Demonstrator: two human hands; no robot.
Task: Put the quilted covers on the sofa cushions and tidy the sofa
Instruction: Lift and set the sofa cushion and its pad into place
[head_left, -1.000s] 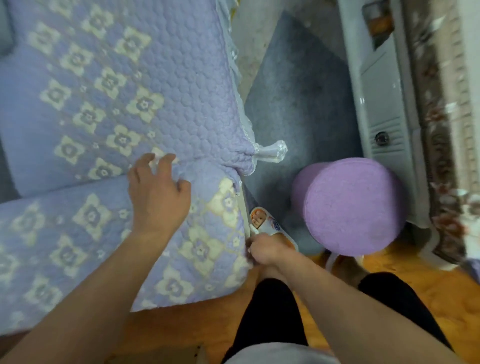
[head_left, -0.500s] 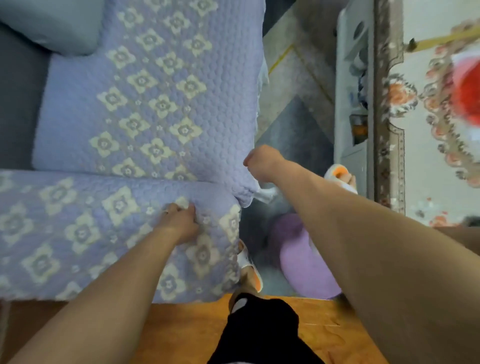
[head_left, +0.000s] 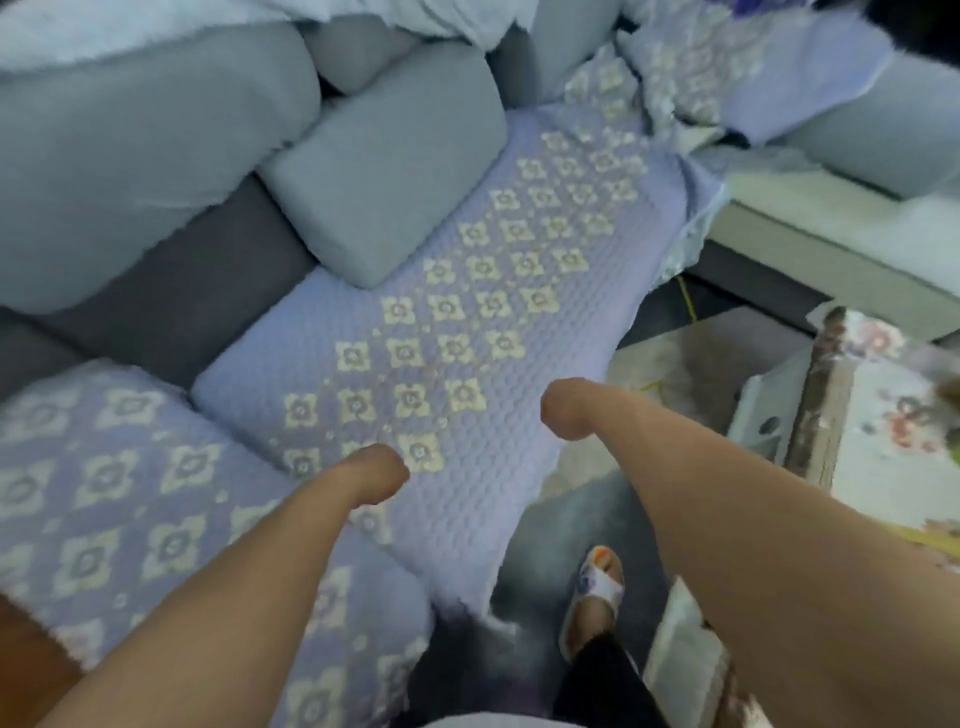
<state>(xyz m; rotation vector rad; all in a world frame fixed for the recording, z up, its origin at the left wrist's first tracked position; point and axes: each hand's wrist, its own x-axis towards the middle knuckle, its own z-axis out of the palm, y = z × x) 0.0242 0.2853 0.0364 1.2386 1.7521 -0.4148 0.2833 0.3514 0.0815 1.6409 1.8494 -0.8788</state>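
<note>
The near cover (head_left: 104, 499) lies left of the left hand (head_left: 382, 470). That hand hovers at the near end of the long cover (head_left: 467, 322), fingers folded out of sight, so I cannot tell whether they pinch cloth. The long cover's axis runs from the 2 hands up and away to the right, toward the crumpled cover (head_left: 691, 88). The right hand (head_left: 563, 410) sits by the cover's right edge, also curled under, grip unclear. Grey pillows (head_left: 384, 166) lean beyond the left hand, which looks nearer to them.
</note>
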